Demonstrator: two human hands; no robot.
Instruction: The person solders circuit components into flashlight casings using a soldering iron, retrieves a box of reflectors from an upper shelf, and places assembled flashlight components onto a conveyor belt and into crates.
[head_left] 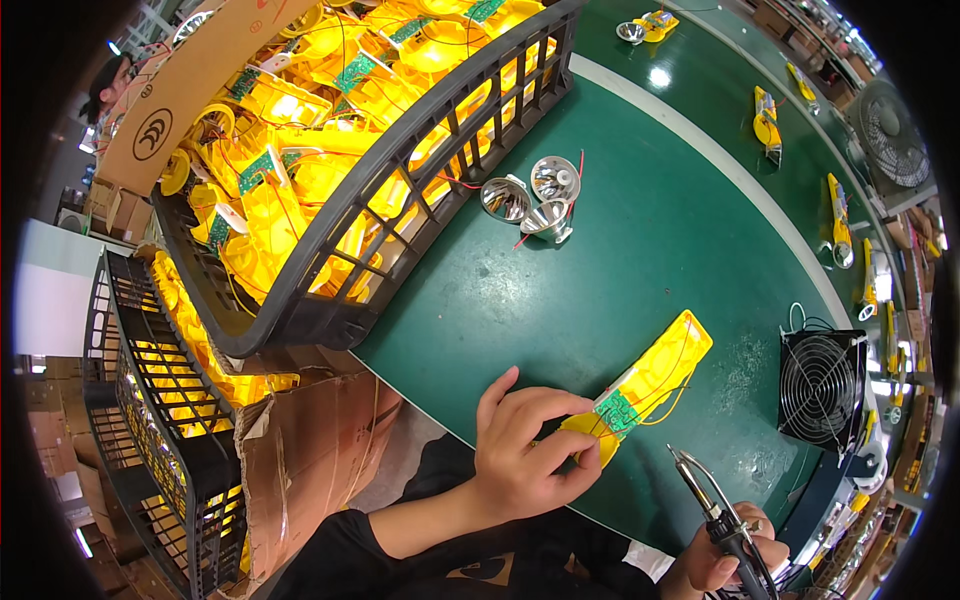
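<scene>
A yellow plastic housing point(664, 362) lies on the green table, with a green circuit board point(617, 411) and thin dark wires inside it. My left hand point(535, 445) grips the rounded near end of this housing, thumb and index finger on either side of it by the board. At the lower right, my right hand point(735, 555) is closed round the black handle of a soldering iron point(722, 520). A thin metal tube runs along the iron. Its tip points up toward the housing and is apart from it.
Three silver reflector cups point(506, 200) with red wires stand near a black crate point(330, 250) full of yellow housings. Another crate point(165, 450) stands lower left. A small black fan point(822, 388) sits at right. Beyond a pale rail, a green belt point(690, 75) carries more housings.
</scene>
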